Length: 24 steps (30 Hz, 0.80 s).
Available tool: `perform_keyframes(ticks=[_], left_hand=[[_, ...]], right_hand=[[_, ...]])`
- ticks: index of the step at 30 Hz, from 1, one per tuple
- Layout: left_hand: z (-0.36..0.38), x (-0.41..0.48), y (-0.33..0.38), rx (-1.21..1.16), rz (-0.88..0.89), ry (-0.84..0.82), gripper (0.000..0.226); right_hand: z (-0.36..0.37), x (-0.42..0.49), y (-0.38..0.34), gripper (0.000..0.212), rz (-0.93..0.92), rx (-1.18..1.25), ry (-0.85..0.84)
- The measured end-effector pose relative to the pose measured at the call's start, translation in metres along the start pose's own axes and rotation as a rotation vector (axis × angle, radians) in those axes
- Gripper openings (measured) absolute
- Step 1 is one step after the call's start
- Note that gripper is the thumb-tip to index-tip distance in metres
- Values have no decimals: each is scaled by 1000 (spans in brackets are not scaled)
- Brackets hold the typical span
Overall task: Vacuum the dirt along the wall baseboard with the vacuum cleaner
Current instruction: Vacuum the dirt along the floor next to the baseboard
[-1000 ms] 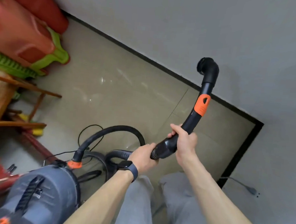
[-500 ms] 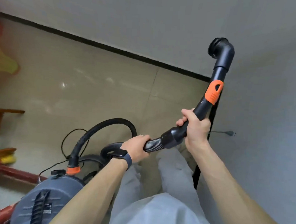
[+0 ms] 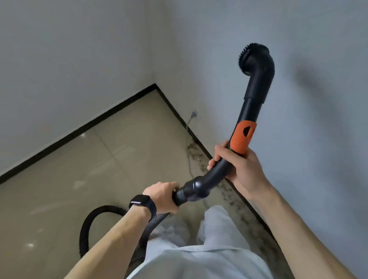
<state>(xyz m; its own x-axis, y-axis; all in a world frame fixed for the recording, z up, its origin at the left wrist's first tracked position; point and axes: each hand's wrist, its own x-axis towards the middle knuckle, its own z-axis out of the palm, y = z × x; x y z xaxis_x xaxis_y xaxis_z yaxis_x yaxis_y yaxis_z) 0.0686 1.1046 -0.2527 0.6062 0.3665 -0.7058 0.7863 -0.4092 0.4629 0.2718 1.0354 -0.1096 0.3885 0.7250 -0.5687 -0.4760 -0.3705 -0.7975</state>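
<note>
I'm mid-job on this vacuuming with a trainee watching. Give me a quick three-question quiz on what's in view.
1. True or false: the brush rests on the dirt by the baseboard.
2. Where does the right hand grip the wand? A) just below the orange collar B) at the brush C) above the collar
3. Fill in: the left hand, with a watch on its wrist, grips the ribbed ____.

Key: 1 false, the brush is held up in front of the wall; 2 A; 3 hose.
</note>
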Motion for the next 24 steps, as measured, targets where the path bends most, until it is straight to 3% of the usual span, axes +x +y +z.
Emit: perform_keyframes(ticks=[4,10,13,16,20,24], left_hand=[[34,22,57,-154,95,-92,44],[98,58,118,-191,136,-205,52],[128,77,138,-226,48,-217,44],[159,93,162,-310,-56,-204,48],[193,120,195,-450,-237,-133,33],[218,144,215,-431,-302,-108,25]], right_hand=[[-57,-1,7,21,-52,-120,149],[-136,7,38,24,-40,-236,168],[-167,21,57,29,-13,-299,96],[-192,38,70,23,41,-211,12],[-216,66,73,26,54,-221,-137],[-234,91,80,27,87,-287,-136]])
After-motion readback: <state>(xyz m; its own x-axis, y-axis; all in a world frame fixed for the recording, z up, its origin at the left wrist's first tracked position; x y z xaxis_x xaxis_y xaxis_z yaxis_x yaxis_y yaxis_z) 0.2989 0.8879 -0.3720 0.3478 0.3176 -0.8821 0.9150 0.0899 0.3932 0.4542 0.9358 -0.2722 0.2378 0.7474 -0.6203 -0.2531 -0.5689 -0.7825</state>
